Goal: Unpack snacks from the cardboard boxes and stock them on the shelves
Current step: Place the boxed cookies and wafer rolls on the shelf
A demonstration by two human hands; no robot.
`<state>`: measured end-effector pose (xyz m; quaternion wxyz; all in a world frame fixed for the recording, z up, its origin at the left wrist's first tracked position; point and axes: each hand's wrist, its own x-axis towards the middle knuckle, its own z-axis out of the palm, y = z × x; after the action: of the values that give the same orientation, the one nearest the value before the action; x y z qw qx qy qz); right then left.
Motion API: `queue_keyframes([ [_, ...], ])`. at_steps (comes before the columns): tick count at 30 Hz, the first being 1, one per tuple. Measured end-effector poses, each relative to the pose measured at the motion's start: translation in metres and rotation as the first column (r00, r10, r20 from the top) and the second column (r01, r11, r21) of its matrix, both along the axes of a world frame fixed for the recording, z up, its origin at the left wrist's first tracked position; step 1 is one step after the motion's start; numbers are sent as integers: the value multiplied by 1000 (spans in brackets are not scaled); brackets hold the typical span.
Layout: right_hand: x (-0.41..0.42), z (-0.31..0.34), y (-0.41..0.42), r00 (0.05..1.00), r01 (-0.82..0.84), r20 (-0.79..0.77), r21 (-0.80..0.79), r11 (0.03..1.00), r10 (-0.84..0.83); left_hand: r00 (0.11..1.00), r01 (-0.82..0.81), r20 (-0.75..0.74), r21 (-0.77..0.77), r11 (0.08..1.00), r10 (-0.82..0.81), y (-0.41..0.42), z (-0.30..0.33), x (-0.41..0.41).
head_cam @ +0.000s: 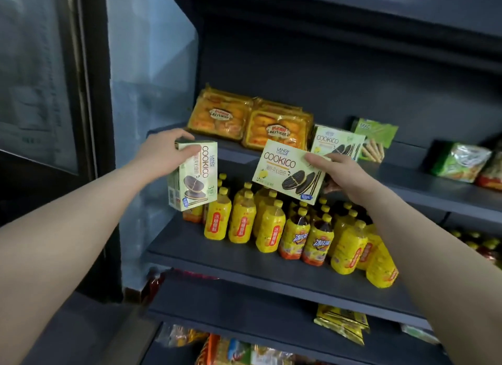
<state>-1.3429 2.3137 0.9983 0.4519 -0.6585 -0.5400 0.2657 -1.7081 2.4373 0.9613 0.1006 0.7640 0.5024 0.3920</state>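
My left hand (165, 154) grips the top of a pale green COOKICO cookie box (194, 176), held on end in front of the shelf's left part. My right hand (343, 176) pinches the right edge of a second COOKICO box (288, 171), tilted with its face toward me, just below the upper shelf's front edge (233, 151). A third COOKICO box (335, 143) stands on that upper shelf behind the right-hand box. No cardboard carton is in view.
Two orange packs of cakes (250, 123) lean at the back left of the upper shelf; green snack packs (375, 139) and bags (460, 162) stand to the right. Several yellow drink bottles (296, 229) fill the shelf below. A glass fridge door (40, 93) stands to the left.
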Motion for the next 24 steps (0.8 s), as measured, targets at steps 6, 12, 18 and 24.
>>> queue_keyframes([
  [6, 31, 19, -1, 995, -40, -88, 42, 998, 44, 999, 47, 18, 67, 997, -48, 5, 36, 36],
  [12, 89, 50, 12, 978, 195, -123, 279, 940, -166, 997, 69, 24, 125, 990, -73, 15, 69, 81],
  [18, 157, 69, 37, 939, 335, -55, 354, 873, -339, 999, 50, -30, 188, 981, -45, 25, 88, 142],
  [24, 188, 48, 87, 981, 107, 149, 121, 987, -125, 999, 18, -50, 177, 984, -9, 34, 94, 194],
])
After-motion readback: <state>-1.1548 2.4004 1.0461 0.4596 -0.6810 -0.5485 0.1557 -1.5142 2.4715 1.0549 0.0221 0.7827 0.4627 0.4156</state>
